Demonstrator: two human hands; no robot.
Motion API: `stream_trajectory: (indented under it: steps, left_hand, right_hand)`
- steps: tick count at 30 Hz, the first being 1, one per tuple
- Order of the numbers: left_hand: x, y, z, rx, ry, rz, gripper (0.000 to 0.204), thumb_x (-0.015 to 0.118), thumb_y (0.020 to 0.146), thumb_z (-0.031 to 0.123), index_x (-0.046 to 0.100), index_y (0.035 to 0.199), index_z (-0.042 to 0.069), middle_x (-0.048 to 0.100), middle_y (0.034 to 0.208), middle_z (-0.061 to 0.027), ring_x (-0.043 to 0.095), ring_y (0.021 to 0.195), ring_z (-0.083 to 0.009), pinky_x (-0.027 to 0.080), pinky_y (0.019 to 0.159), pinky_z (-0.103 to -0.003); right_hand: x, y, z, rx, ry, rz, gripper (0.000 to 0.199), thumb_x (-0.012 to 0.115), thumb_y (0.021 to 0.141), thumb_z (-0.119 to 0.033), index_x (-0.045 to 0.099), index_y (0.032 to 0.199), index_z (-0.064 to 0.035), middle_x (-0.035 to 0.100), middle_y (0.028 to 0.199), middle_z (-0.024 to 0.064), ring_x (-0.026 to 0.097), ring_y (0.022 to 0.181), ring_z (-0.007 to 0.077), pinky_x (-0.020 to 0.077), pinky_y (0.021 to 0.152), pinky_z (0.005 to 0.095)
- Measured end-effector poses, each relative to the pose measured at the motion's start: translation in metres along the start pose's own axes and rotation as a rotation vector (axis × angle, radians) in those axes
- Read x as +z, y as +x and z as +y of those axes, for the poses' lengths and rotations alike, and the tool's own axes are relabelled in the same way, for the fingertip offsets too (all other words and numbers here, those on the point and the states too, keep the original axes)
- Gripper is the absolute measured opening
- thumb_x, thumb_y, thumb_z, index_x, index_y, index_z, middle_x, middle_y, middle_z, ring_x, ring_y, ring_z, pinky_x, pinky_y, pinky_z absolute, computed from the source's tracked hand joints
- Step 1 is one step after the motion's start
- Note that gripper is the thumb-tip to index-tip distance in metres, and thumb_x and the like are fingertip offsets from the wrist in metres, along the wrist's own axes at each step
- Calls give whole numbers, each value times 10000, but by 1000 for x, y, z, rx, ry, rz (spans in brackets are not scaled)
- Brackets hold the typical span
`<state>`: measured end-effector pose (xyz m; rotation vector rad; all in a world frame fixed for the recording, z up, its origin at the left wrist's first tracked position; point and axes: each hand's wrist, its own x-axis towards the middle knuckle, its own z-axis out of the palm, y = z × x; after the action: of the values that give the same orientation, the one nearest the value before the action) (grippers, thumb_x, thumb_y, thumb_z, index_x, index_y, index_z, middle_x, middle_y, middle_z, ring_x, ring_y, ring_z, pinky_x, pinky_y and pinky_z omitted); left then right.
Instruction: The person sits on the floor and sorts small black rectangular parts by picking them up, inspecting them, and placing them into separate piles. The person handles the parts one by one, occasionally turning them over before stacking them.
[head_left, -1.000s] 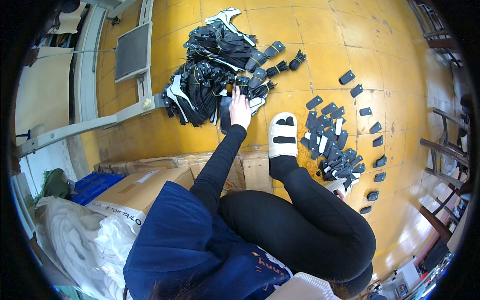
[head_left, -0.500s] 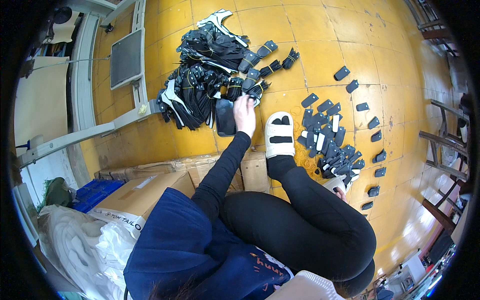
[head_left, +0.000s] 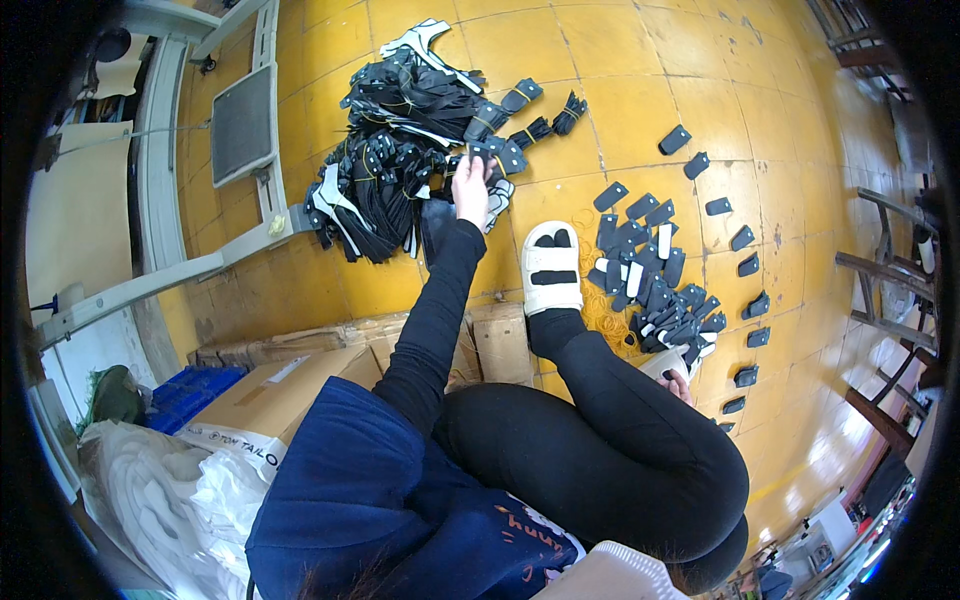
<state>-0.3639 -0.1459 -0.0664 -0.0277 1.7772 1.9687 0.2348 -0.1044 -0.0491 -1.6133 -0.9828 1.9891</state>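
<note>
My left hand [head_left: 470,190] reaches over the near edge of a heap of black strips [head_left: 385,180] on the floor, fingers closed on a dark flat piece [head_left: 480,151]. Yellow-banded dark bundles [head_left: 520,95] lie beside the heap, with a banded strip bundle [head_left: 569,114] farther right. A phone-like dark slab [head_left: 437,228] is partly covered by my left wrist. My right hand [head_left: 677,386] shows only in part beyond my leg, by my white sandal; what its fingers do is hidden. Near it lies a pile of loose dark tabs [head_left: 650,270], some with white faces.
Single dark tabs [head_left: 742,238] form a spaced row on the right. Loose yellow rubber bands [head_left: 607,322] lie near my foot. A metal frame [head_left: 150,295] stands at left, above a cardboard box [head_left: 280,390]. Wooden stools [head_left: 890,260] stand at far right.
My left hand has moved away from me and slightly left, from the banded strips near the slab to the dark piece. My right hand stays by the sandal. The view has shifted slightly.
</note>
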Motion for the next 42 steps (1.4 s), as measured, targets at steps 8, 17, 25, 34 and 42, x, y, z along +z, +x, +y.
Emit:
stream_trajectory:
  steps: [8,17,25,34,42]
  left_hand:
    - [-10,13,9,38,147,-114,275,419,989,159,597,1105,-16,664,1025,-81,609,953,-145,433,873,-266]
    - [2,-3,10,12,121,-125,262,428,994,159,593,1118,-3,674,1035,-87,624,911,-133,464,825,-265]
    - [-8,-51,-1,159,473,131,304,593,891,167,491,1130,10,601,876,-111,579,794,-221,458,723,-362]
    - [-38,-66,-17,270,1178,-43,707,761,692,195,391,1277,55,472,1129,-194,451,1092,-354,379,942,-443]
    - [-80,-54,-39,-398,270,-193,307,493,925,341,573,1066,81,580,846,9,500,666,-67,378,535,-227]
  right_hand:
    - [17,-9,-30,59,-129,-8,313,457,987,-134,491,1252,29,673,956,113,619,888,127,440,829,208]
    - [17,-8,-23,33,-15,-10,307,463,987,-133,497,1248,25,671,956,126,624,924,155,456,858,243]
    - [22,-13,-19,58,8,36,305,474,978,-116,498,1240,39,662,970,129,625,948,175,468,871,268]
    - [33,-16,-34,79,1,81,299,491,969,-115,512,1234,23,667,960,125,629,939,178,470,857,267]
    - [33,-14,-27,76,-16,49,292,482,973,-118,516,1233,12,680,942,118,632,918,161,467,839,258]
